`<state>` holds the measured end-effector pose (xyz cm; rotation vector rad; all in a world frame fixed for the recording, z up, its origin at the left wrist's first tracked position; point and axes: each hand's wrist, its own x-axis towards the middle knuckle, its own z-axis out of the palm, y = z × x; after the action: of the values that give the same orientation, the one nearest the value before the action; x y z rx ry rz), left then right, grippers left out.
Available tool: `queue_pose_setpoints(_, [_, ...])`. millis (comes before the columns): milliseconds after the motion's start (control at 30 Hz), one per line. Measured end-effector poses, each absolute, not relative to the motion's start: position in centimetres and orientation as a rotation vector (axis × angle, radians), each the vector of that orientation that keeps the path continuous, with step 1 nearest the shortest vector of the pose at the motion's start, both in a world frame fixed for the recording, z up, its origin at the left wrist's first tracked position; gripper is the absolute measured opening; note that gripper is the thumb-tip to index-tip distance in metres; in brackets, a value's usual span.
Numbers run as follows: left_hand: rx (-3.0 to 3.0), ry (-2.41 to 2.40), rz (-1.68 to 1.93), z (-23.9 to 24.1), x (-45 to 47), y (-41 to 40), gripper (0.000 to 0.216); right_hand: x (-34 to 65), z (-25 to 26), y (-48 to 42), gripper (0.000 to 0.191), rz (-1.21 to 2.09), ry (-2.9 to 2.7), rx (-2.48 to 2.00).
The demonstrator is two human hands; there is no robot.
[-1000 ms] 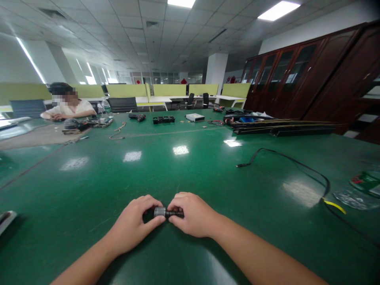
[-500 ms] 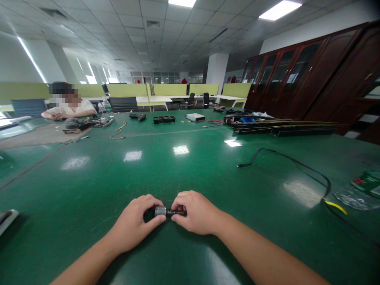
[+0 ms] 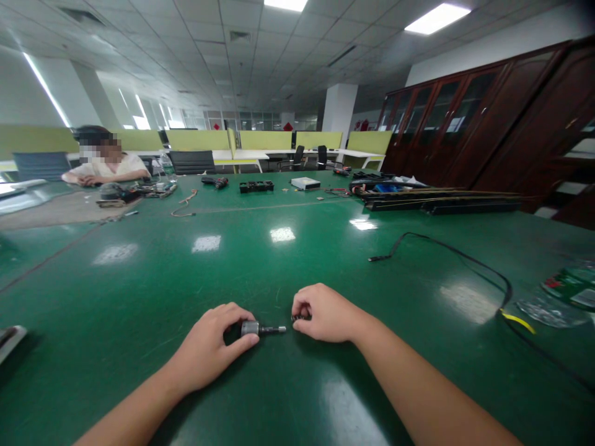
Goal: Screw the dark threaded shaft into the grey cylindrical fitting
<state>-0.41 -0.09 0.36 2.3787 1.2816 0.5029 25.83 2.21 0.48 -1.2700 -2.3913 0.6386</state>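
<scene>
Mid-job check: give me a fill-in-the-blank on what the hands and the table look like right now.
1. The left hand pinches a silver cylinder whose thin shaft points toward the ____ hand.
2. The small dark part gripped in the right hand does ____ touch the shaft.
3. Both hands rest on a ____ table.
4. The cable lying to the right of the hands is ____.

Missing words: right; not; green; black.

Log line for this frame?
left hand: holds small motor, shaft bare | right hand: pinches dark part, clear of shaft | green table
</scene>
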Motion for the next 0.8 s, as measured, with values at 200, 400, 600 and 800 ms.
queue_pose_setpoints(200, [2.373,1.286,0.498,0.4,-0.5,-0.1,0.021,25.8,0.5,2.2,0.01,0.74,-2.372,-1.247])
queue_pose_setpoints(400, [2.362,1.304,0.478,0.6,-0.2,-0.2,0.021,25.5,0.3,1.9,0.01,0.737,-2.404,-1.186])
queue_pose_setpoints(600, [2.376,1.289,0.484,0.3,-0.3,0.0,0.022,25.0,0.0,1.7,0.01,0.706,-2.403,-1.144])
queue_pose_setpoints(800, [2.37,1.292,0.467,0.5,-0.3,0.0,0.021,24.4,0.0,1.5,0.009,0.678,-2.411,-1.116])
